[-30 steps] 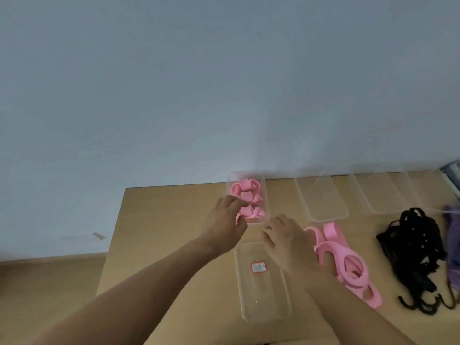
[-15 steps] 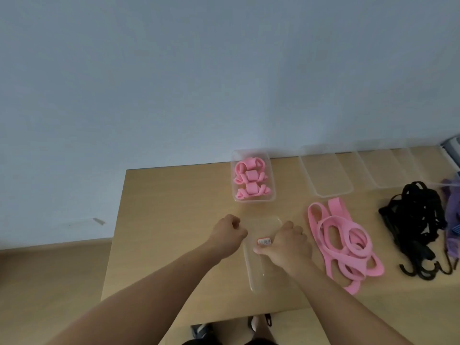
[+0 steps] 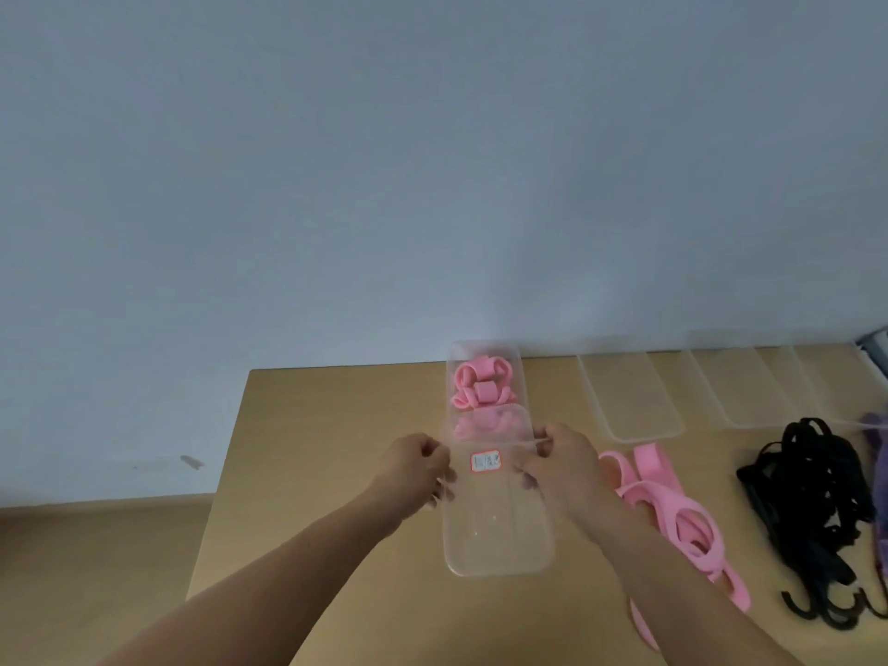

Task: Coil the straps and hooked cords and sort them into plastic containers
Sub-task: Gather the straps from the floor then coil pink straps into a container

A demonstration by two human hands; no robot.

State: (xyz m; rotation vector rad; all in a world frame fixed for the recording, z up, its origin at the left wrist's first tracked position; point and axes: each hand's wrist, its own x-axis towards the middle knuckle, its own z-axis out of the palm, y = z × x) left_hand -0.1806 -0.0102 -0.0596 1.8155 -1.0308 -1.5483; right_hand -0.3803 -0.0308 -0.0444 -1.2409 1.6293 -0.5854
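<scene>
I hold a clear plastic lid (image 3: pixel 497 535) between both hands, raised a little over the table (image 3: pixel 307 425); my left hand (image 3: pixel 417 466) pinches its left edge with the fingers curled in narrow, and my right hand (image 3: pixel 564 461) grips the right edge the same way, fingers closed on the rim; a small red-bordered sticker (image 3: pixel 486 461) shows on the lid between my hands. The lid's far end overlaps the near half of a clear container (image 3: pixel 521 377) at the far side of the table – inside it lie coiled pink straps (image 3: pixel 483 387), the nearer ones seen blurred through the plastic. To the right, near my right forearm, a heap of loose pink straps (image 3: pixel 682 516) lies uncoiled on the table; farther right sits a tangle of black hooked cords (image 3: pixel 812 497), hooks toward the near edge, and at the frame's right edge a bit of something purple (image 3: pixel 879 454) – too cut off to tell what. Along the far edge, right of the filled container, lie more clear containers (image 3: pixel 634 401); whether lids or tubs I cannot tell.
</scene>
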